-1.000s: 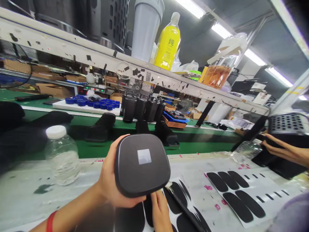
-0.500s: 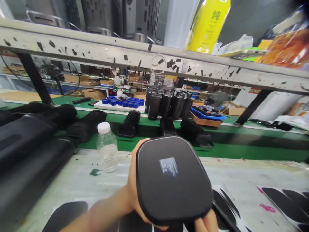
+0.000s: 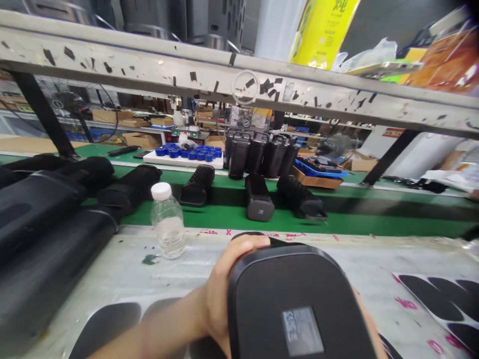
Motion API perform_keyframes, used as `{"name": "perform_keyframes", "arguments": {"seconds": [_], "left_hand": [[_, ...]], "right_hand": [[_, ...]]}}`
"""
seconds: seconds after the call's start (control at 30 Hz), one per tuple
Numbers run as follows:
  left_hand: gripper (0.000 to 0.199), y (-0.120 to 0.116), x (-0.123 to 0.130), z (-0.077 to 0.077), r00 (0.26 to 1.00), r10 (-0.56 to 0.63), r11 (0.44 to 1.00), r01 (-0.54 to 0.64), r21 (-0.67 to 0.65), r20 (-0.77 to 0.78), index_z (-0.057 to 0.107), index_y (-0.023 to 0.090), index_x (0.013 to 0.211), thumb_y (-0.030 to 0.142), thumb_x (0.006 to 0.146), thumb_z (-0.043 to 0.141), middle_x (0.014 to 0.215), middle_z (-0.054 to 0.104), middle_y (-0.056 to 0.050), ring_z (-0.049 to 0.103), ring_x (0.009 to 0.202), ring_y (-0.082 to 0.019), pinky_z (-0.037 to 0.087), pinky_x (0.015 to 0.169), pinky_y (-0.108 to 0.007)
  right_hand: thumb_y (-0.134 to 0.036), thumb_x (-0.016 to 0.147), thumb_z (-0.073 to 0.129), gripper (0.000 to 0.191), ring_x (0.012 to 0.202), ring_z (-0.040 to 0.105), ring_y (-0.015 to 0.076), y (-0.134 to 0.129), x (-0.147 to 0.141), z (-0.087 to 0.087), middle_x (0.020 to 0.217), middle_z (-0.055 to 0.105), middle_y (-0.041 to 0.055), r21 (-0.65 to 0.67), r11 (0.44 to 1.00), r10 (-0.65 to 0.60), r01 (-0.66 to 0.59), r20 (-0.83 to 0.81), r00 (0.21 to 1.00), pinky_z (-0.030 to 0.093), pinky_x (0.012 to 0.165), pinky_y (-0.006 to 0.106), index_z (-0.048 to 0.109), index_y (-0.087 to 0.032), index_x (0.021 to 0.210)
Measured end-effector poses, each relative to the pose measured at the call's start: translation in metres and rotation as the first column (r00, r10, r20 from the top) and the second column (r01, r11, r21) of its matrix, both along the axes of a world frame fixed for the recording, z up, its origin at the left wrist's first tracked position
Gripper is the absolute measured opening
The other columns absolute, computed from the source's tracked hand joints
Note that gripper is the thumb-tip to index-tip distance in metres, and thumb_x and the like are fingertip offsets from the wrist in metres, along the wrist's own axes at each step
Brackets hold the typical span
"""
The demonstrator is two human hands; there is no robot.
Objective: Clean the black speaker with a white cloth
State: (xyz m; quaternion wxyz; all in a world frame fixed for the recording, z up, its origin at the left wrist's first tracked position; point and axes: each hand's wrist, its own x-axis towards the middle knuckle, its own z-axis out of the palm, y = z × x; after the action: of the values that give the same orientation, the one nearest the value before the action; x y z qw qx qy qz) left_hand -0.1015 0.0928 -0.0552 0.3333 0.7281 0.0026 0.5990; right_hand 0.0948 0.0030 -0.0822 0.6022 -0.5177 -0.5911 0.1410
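Left hand: we see our left hand [image 3: 220, 294] wrapped round the left edge of a black housing [image 3: 295, 304], thumb hooked over its top rim, fingers hidden behind it. The grip is closed firmly on the piece.
Right hand: we glimpse only a strip of skin past the housing's right edge, low in the view; we cannot tell how that hand is set.
Black housing: held up above the worktable [image 3: 123, 269], close to us in the lower middle, its flat rounded-square face turned toward us. A small grey label [image 3: 302, 330] sits on that face.
Worktable: pale, scuffed surface. Black oval pads lie on a backing sheet [image 3: 434, 304] at our right, and more dark pads [image 3: 107, 319] lie under our left forearm.
Water bottle: a clear bottle [image 3: 168, 220] with a white cap stands upright on the table, left of the housing and apart from it.
Conveyor: a green belt [image 3: 224, 217] runs just behind the table. Black housings lie on it, one [image 3: 258, 198] directly beyond our hand; long black ones [image 3: 48, 209] crowd the left.
Far side: upright black bodies [image 3: 258, 154] stand in a cluster beside a white tray of blue caps [image 3: 187, 153].
Overhead: a white shelf rail [image 3: 239, 82] flecked with black bits of tape, a yellow bottle [image 3: 322, 30] on top.
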Motion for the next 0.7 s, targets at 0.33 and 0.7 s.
{"name": "perform_keyframes", "arguments": {"seconds": [0.33,0.7], "left_hand": [[0.053,-0.004,0.005,0.01,0.985,0.078,0.99,-0.096,0.108,0.153,0.048,0.023,0.142,0.043,0.095,0.062,0.128,0.067,-0.009,0.067,0.117,-0.026,0.055,0.106,-0.04],[0.045,-0.018,0.007,0.011,0.982,0.141,0.988,-0.148,0.045,0.128,0.05,0.026,0.137,0.045,0.097,0.054,0.122,0.07,-0.008,0.07,0.111,-0.027,0.059,0.099,-0.045]], "right_hand": [[-0.039,0.09,0.069,0.031,0.087,0.071,0.0234,-0.007,0.001,0.023,0.1,0.072,-0.0007,-0.031,0.996,0.077,-0.079,-0.046,0.996,0.065,0.07,0.029,0.069,-0.035,0.12],[-0.023,0.099,0.049,0.047,0.133,0.048,0.0273,-0.041,-0.041,0.057,0.142,0.053,-0.0018,-0.108,0.993,0.036,-0.049,-0.117,0.992,0.048,0.109,0.042,0.05,-0.037,0.144]]}}
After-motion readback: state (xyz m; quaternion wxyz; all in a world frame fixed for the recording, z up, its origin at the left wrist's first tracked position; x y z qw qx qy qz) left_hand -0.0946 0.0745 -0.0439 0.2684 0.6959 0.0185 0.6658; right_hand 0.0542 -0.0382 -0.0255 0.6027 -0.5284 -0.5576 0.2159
